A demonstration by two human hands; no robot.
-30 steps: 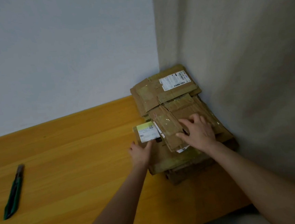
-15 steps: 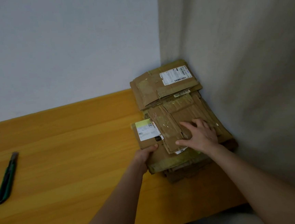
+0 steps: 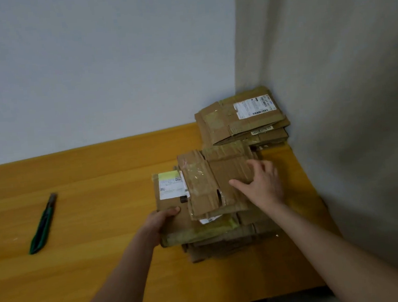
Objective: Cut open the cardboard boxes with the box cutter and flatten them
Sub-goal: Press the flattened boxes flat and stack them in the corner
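Observation:
A stack of flattened cardboard boxes (image 3: 207,198) lies on the right half of the wooden table (image 3: 92,232). My left hand (image 3: 162,220) grips the stack's left edge, thumb on top. My right hand (image 3: 262,183) rests on the top sheet, fingers spread and thumb stretched left. A second pile of flattened boxes (image 3: 241,120), with a white shipping label, sits in the far corner, apart from the near stack. The green box cutter (image 3: 43,224) lies on the table at the left, far from both hands.
A white wall runs behind the table and a beige wall stands along its right side, close to the cardboard. The table's front edge is near the bottom of the view, with dark floor below it.
The near stack has slid toward me and left, away from the corner pile, opening a gap between them. My left hand went from touching the edge to gripping it.

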